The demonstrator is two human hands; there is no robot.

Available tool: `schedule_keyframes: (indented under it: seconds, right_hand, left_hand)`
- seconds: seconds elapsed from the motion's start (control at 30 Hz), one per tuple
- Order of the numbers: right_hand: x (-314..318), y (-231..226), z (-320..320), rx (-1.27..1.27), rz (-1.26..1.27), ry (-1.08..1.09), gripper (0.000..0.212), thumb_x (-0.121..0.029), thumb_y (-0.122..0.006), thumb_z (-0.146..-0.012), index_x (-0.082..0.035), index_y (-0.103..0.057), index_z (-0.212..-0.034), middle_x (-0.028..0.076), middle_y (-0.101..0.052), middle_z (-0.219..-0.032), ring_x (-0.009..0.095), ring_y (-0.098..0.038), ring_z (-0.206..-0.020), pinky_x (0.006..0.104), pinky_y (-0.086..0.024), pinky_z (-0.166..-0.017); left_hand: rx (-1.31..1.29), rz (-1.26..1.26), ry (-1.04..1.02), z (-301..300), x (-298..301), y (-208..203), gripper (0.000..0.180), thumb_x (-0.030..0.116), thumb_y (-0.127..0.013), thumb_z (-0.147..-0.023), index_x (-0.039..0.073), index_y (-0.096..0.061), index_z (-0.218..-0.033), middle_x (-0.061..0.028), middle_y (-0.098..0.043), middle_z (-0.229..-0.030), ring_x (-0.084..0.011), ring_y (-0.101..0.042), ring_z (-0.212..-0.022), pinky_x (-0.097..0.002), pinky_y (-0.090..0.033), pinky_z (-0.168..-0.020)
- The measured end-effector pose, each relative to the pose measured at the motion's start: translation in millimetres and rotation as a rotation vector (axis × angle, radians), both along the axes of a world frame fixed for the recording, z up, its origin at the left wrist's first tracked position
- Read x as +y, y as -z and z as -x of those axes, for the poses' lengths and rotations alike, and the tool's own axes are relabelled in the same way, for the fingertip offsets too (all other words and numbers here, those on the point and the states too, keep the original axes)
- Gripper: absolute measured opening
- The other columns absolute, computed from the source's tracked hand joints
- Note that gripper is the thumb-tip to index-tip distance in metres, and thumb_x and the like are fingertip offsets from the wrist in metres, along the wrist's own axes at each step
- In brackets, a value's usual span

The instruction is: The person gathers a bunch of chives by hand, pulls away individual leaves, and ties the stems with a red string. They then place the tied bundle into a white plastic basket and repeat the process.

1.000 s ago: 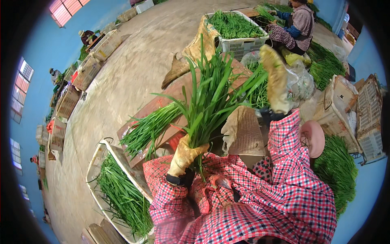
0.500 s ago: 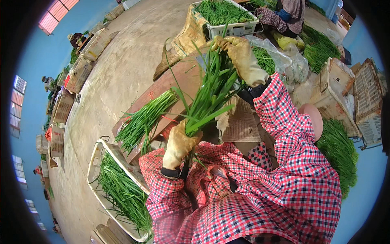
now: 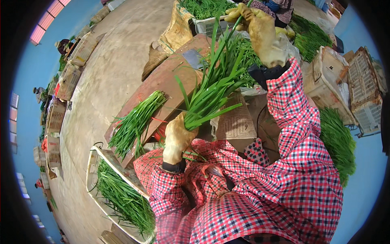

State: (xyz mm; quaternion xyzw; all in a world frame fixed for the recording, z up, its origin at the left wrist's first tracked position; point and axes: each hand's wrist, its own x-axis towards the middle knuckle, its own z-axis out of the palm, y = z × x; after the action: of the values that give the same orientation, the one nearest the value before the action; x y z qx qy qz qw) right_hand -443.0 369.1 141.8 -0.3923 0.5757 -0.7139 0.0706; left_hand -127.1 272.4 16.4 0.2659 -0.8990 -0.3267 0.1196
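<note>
In my gloved left hand (image 3: 178, 137), closed around the lower end, is a loose bunch of Chinese chives (image 3: 215, 97), its long green leaves fanning up and to the right. My gloved right hand (image 3: 263, 36) is raised beyond the bunch, with its fingers pinched on a thin chive leaf (image 3: 237, 24) near the leaf tops. A neat bundle of chives (image 3: 140, 118) lies at the left on a reddish-brown board (image 3: 172, 79). Red ties (image 3: 159, 120) show by the board's near edge.
A white crate of chives (image 3: 94, 162) stands at the lower left, another crate (image 3: 207, 26) at the far side. Loose chives (image 3: 335, 142) are heaped on the right, near stacked crates (image 3: 327, 77). A person (image 3: 280, 10) sits at the far right; others work along the left wall.
My right hand has moved up and to the right, away from the bunch's upper leaves, which now spread wider. My left hand keeps its hold. The view has shifted slightly.
</note>
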Motion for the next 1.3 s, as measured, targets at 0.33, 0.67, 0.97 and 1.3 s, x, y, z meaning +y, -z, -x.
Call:
schedule_keyframes:
  seconds: [0.33, 0.67, 0.97, 1.3]
  right_hand:
    - [60, -89, 47, 0.456, 0.293, 0.078, 0.036, -0.039, -0.049, -0.104, -0.004, -0.058, -0.109, 0.008, -0.066, -0.096, 0.016, -0.063, -0.091, 0.0274, -0.053, -0.080]
    - [82, 15, 99, 0.647, -0.141, 0.873, 0.031, -0.033, -0.052, -0.104, -0.006, -0.065, -0.104, 0.009, -0.071, -0.095, 0.016, -0.067, -0.077, 0.0262, -0.054, -0.064]
    - [82, 170, 43, 0.168, -0.973, 0.151, 0.035, -0.027, -0.063, -0.096, -0.003, -0.068, -0.121, 0.012, -0.071, -0.108, 0.022, -0.068, -0.093, 0.0336, -0.054, -0.086]
    - [21, 99, -102, 0.228, -1.021, -1.058, 0.058, -0.049, -0.067, -0.093, 0.000, -0.065, -0.123, 0.012, -0.073, -0.106, 0.022, -0.068, -0.102, 0.0314, -0.054, -0.082]
  left_hand:
    - [-0.051, 0.076, 0.024, 0, -8, 34, 0.048, 0.021, -0.080, -0.074, 0.000, -0.063, -0.114, -0.0212, -0.072, -0.094, -0.0340, -0.070, -0.083, -0.0410, -0.056, -0.076]
    - [0.354, -0.801, -0.158, -24, -23, 27, 0.017, 0.000, -0.074, -0.079, 0.000, -0.068, -0.095, -0.0043, -0.070, -0.081, -0.0133, -0.065, -0.070, -0.0266, -0.051, -0.065]
    - [0.386, -0.776, -0.195, -47, -24, 4, 0.036, 0.031, -0.070, -0.084, -0.003, -0.068, -0.094, -0.0092, -0.070, -0.084, -0.0164, -0.064, -0.068, -0.0286, -0.051, -0.062]
    - [0.575, -1.020, -0.194, -35, -27, -7, 0.022, 0.017, -0.068, -0.082, -0.001, -0.066, -0.093, -0.0088, -0.069, -0.077, -0.0176, -0.064, -0.064, -0.0281, -0.053, -0.060]
